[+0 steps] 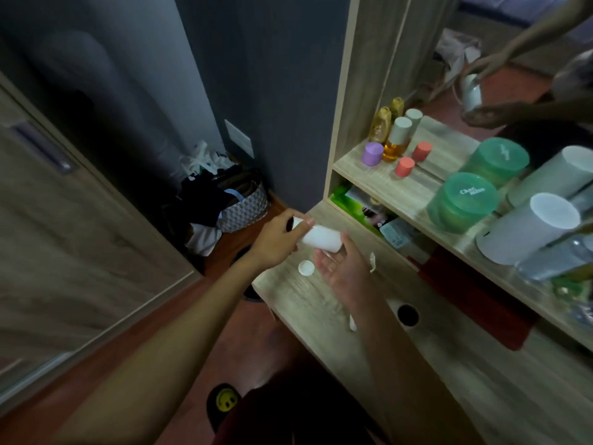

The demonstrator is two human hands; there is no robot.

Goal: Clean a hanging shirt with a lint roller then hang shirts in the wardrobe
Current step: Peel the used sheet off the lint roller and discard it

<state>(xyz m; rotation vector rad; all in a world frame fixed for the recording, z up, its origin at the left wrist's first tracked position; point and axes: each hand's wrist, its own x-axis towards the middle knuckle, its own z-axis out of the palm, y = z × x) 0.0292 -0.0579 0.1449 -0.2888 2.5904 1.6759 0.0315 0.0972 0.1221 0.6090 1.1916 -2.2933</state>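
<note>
White lint roller (319, 238) hangs above the wooden bench (308, 297), the left hand (276, 239) with fingers clamped round its end. Right hand (343, 268) lies beneath it, palm up, fingers apart. A white cap (305, 268) rests on the bench.

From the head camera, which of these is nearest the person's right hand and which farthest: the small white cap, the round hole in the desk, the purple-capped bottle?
From the right hand:
1. White cap, on the desk just left of the palm.
2. Round hole, in the desktop to its right.
3. Purple-capped bottle, up on the shelf.
</note>
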